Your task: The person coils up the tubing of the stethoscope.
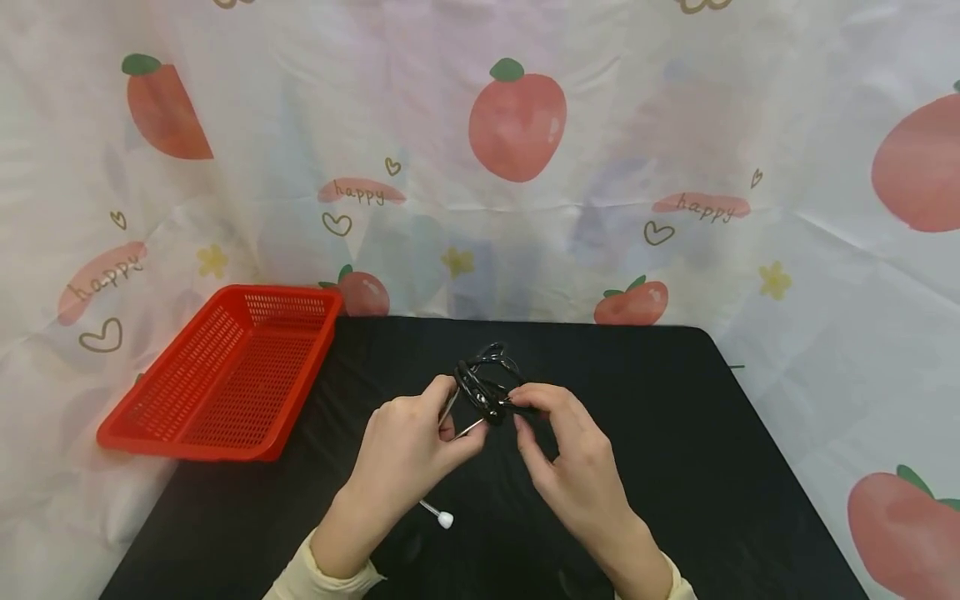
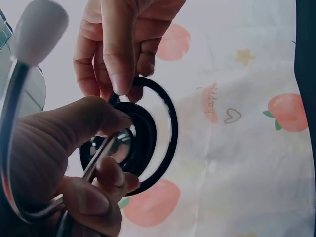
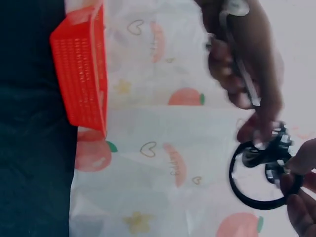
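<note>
A stethoscope (image 1: 480, 387) with coiled black tubing is held between both hands above the black table. My left hand (image 1: 408, 446) grips its metal ear tubes, thumb and fingers curled around them; a white eartip (image 1: 446, 520) sticks out below that hand. In the left wrist view another look at an eartip (image 2: 42, 29) shows it large at upper left, and the shiny chestpiece (image 2: 121, 145) sits inside the coil. My right hand (image 1: 577, 458) pinches the black tubing at the coil's right side between thumb and fingers.
A red plastic basket (image 1: 247, 375) with perforated walls stands at the table's back left corner. The black table (image 1: 660, 467) lies under the hands. Behind it hangs a pale curtain (image 1: 570, 242) printed with fruit, hearts and flowers.
</note>
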Action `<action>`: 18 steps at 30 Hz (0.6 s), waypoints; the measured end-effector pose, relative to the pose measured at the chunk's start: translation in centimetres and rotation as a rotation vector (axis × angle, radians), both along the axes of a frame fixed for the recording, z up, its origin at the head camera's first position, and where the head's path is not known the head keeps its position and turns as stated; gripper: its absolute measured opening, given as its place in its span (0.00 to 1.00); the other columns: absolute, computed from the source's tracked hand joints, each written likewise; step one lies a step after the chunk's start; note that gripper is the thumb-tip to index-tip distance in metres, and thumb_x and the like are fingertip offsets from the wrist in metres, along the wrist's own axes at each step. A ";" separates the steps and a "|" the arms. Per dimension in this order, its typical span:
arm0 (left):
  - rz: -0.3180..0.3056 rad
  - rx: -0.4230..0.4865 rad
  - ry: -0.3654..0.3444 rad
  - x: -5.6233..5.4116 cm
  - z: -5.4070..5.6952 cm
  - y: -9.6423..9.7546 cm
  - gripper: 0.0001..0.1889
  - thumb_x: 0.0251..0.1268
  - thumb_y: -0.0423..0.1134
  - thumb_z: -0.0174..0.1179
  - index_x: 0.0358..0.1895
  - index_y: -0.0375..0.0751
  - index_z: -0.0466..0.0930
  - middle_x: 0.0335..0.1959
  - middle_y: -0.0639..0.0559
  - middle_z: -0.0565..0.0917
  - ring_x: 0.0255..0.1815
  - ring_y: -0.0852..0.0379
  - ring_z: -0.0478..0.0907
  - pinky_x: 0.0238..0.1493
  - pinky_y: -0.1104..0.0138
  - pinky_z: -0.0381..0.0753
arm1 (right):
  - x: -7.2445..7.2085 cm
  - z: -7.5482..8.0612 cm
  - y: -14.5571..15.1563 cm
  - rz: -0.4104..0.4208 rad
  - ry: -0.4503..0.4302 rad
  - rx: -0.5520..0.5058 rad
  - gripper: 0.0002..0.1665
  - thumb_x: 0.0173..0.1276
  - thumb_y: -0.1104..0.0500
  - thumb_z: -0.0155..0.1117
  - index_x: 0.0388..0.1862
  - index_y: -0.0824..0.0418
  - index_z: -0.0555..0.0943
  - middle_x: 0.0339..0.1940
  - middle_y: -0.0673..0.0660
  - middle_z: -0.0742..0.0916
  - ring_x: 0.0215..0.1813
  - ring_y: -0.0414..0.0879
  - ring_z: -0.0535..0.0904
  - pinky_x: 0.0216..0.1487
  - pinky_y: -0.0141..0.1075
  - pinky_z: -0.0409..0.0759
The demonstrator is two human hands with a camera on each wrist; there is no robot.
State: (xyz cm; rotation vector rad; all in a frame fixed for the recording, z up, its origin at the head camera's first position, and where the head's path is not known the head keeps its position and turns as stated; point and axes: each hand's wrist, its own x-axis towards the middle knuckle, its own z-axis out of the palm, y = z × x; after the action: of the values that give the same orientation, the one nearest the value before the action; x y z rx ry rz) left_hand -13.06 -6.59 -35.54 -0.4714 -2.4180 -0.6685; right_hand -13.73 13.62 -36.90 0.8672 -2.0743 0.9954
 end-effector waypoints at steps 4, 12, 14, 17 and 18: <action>-0.033 0.044 -0.003 0.1 0.1 0.0 0.17 0.52 0.45 0.77 0.38 0.45 0.79 0.13 0.69 0.71 0.14 0.74 0.62 0.17 0.77 0.60 | -0.3 -0.1 -0.2 -0.032 0.136 -0.042 0.08 0.71 0.66 0.65 0.47 0.63 0.84 0.52 0.57 0.87 0.59 0.57 0.80 0.66 0.31 0.73; -0.033 0.109 -0.060 -0.1 0.0 -0.3 0.14 0.50 0.44 0.78 0.26 0.48 0.80 0.11 0.68 0.69 0.13 0.76 0.61 0.15 0.77 0.59 | -0.9 0.1 0.5 -0.077 0.177 -0.084 0.14 0.79 0.54 0.59 0.44 0.62 0.85 0.56 0.66 0.82 0.56 0.60 0.76 0.44 0.30 0.74; -0.018 0.088 -0.047 -0.3 -0.2 -0.4 0.14 0.50 0.45 0.78 0.24 0.48 0.80 0.10 0.68 0.70 0.13 0.75 0.62 0.16 0.76 0.59 | -0.9 0.0 0.6 -0.084 0.165 -0.091 0.14 0.79 0.53 0.60 0.43 0.61 0.86 0.56 0.66 0.82 0.55 0.59 0.76 0.43 0.31 0.74; 0.006 0.033 -0.020 -1.0 -0.9 -0.5 0.13 0.49 0.46 0.77 0.23 0.50 0.79 0.10 0.67 0.71 0.13 0.71 0.64 0.17 0.75 0.60 | -0.9 -0.2 0.7 -0.089 0.154 -0.096 0.14 0.79 0.53 0.60 0.43 0.61 0.86 0.55 0.66 0.83 0.55 0.60 0.76 0.46 0.33 0.74; 0.017 0.014 -0.013 -1.4 -1.3 -0.5 0.14 0.49 0.47 0.76 0.22 0.50 0.79 0.10 0.66 0.71 0.13 0.70 0.65 0.17 0.74 0.61 | -1.0 -0.3 0.7 -0.089 0.151 -0.096 0.14 0.79 0.53 0.59 0.43 0.61 0.86 0.55 0.66 0.83 0.55 0.60 0.76 0.48 0.33 0.74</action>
State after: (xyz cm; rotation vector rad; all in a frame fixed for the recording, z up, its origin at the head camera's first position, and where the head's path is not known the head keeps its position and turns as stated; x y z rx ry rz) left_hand -14.45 -7.12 -36.85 -0.4418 -2.4255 -0.6823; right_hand -14.69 14.33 -37.23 0.7698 -1.9056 0.9446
